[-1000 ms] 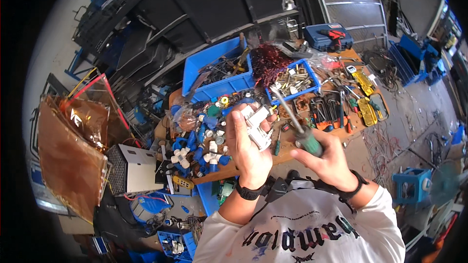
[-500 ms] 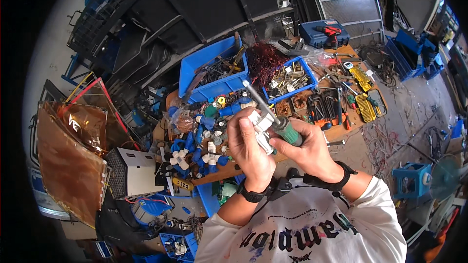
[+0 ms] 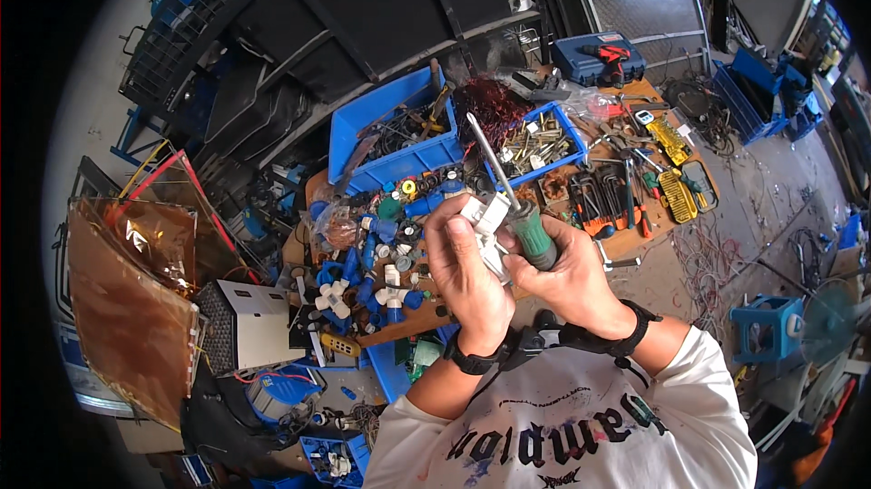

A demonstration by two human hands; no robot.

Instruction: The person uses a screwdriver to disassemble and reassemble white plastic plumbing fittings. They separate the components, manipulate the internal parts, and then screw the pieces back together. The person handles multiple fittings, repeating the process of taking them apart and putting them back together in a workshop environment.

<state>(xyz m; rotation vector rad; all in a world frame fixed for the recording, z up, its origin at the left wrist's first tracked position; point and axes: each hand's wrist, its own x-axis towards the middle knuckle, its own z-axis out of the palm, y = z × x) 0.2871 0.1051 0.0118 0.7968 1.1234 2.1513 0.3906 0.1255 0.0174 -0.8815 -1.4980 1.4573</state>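
Both hands are drawing together | left hand point(image 3: 467, 276) is gripping white plastic fitting point(image 3: 485, 221) | right hand point(image 3: 567, 276) is gripping green-handled screwdriver point(image 3: 517, 212), touching fitting, above cluttered bench point(image 3: 635, 239)

Single head-worn fisheye view, looking steeply down from above, sitting close over the person's raised hands, taking in the cluttered workbench point(image 3: 635, 239) beyond, edges bending toward the rim

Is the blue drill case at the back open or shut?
Open. The case lies with its lid back and a red drill showing inside, behind the cluttered bench.
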